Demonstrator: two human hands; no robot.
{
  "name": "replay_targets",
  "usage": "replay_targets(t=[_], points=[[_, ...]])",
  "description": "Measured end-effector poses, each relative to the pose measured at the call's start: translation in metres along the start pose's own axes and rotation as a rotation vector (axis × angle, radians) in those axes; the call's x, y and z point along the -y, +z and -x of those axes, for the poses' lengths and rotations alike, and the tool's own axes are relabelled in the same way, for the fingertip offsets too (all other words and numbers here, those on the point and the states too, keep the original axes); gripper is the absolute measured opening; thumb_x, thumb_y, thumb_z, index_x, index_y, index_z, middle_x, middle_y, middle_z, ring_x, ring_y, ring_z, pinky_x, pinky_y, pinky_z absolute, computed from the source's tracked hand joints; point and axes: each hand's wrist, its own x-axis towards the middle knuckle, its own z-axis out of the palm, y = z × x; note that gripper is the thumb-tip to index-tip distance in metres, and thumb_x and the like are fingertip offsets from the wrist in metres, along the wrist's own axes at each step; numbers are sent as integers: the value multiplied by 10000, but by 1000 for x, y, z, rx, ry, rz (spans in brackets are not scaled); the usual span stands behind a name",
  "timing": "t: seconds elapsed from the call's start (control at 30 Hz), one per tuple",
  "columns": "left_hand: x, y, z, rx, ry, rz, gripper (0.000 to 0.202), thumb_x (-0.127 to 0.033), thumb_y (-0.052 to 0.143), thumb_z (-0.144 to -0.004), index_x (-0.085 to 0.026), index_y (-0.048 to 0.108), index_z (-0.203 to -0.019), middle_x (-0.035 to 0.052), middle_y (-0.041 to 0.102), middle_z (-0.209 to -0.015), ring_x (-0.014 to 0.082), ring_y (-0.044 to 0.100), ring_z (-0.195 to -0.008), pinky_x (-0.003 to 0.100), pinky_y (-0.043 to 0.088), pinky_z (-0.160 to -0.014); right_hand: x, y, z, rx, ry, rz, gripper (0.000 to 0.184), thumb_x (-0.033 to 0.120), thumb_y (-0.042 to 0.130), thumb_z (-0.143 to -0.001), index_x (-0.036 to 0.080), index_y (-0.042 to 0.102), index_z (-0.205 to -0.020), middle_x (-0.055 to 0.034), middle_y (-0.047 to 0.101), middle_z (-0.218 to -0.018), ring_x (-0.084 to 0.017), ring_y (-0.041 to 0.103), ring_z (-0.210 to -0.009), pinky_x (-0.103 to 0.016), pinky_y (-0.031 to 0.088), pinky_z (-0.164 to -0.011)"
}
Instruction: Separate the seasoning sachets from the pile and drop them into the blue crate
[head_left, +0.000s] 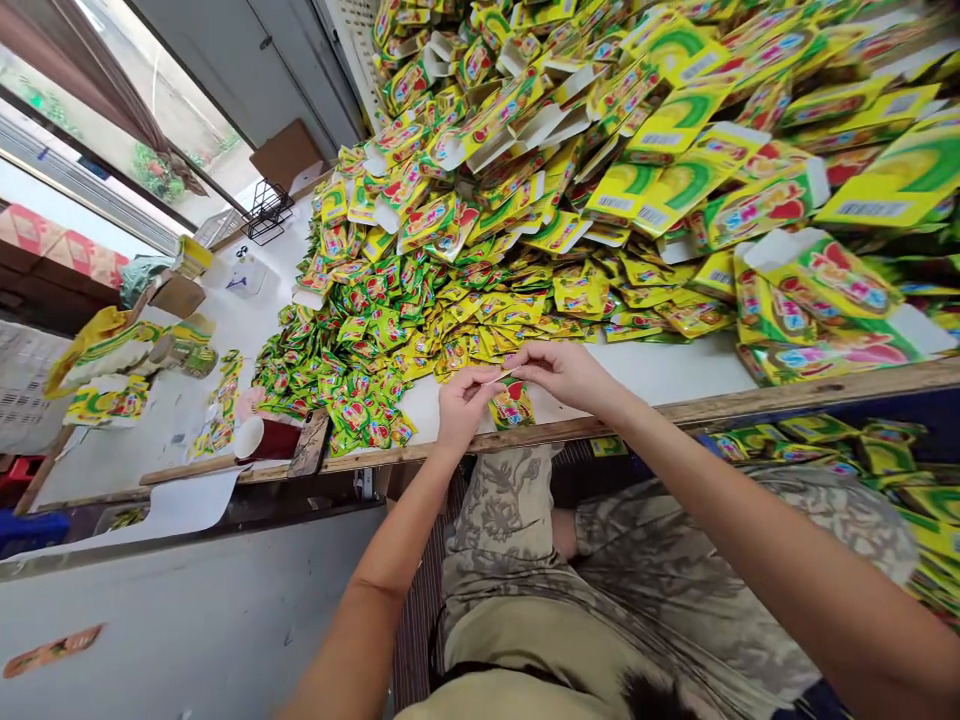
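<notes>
My left hand and my right hand meet at the front edge of the white table. Both pinch a small sachet seen almost edge-on, its thin pale-yellow edge showing between the fingertips. Just below the fingers, a green sachet with a red fruit print shows at the table's edge; whether it touches the hands I cannot tell. Beyond my hands spreads a heap of yellow sachets, with a heap of green sachets to its left.
A high pile of yellow-green cardboard boxes covers the table's back and right. A phone and a dark red cup stand left. A wooden strip edges the table. More packets lie below at right.
</notes>
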Motion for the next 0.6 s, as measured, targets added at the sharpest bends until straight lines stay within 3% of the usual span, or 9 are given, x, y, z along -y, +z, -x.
replay_targets(t=[0.2, 0.33, 0.47, 0.6], points=[[-1, -1, 7, 56, 58, -23, 188, -373, 737, -775, -192, 737, -827, 68, 746, -918, 187, 692, -929, 357, 543, -873, 11, -4, 21, 15, -146, 73, 253, 344, 565, -875, 240, 754, -1007, -37, 758, -1055, -217, 698, -1009, -336, 535, -904], [-5, -6, 7, 95, 117, -176, 198, -348, 721, -794, -198, 734, -923, 69, 747, -949, 170, 700, -881, 314, 562, -795, 10, 1, 27, -3, -182, 113, 254, 310, 568, -883, 244, 735, -1062, -35, 749, -1094, -207, 691, -1034, -324, 530, -905], [-9, -14, 1, 138, 271, -419, 197, -323, 737, -780, -217, 759, -945, 71, 764, -934, 174, 703, -820, 298, 565, -719, 13, 5, 25, -56, -197, 300, 237, 240, 556, -879, 223, 730, -1039, -62, 758, -1023, -216, 702, -948, -327, 524, -845], [-11, -14, -3, 113, 283, -417, 167, -325, 716, -798, -220, 774, -914, 60, 774, -885, 164, 708, -744, 289, 569, -689, 20, 7, 19, -84, -126, 294, 201, 265, 568, -869, 194, 732, -962, -57, 763, -869, -195, 699, -775, -297, 519, -723]])
